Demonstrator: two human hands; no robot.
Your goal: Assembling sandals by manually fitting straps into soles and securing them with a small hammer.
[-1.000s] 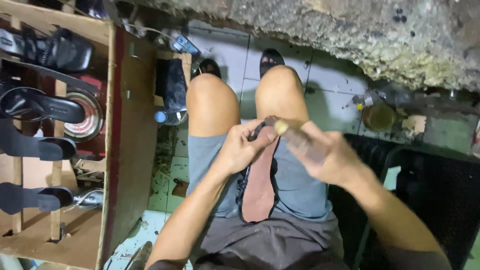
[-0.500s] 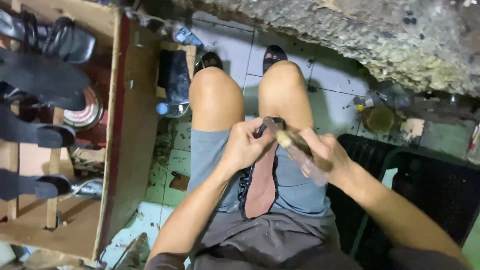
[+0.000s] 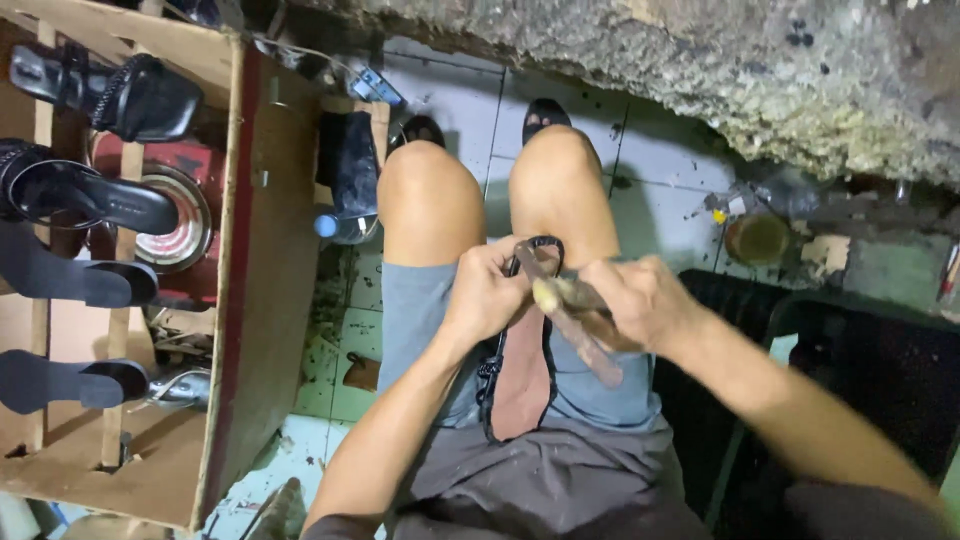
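The sole (image 3: 522, 375) lies along my lap between the thighs, toe end up at 12 o'clock, and that end is where I have both hands. My left hand (image 3: 490, 295) is closed on the toe and its black strap (image 3: 545, 243), pinching them together. My right hand (image 3: 640, 300) is wrapped around a stick tool (image 3: 570, 320), which now slants from 11 down to 5 o'clock across the toe; a second ago it was held up clear of the sole at 1 o'clock, so I read this as the tool coming down to work the strap joint. Out at 9 o'clock a wooden rack (image 3: 250, 300) holds black sandals (image 3: 90, 195) and a tin (image 3: 180, 225); a cup (image 3: 757, 238) sits at 2 o'clock.
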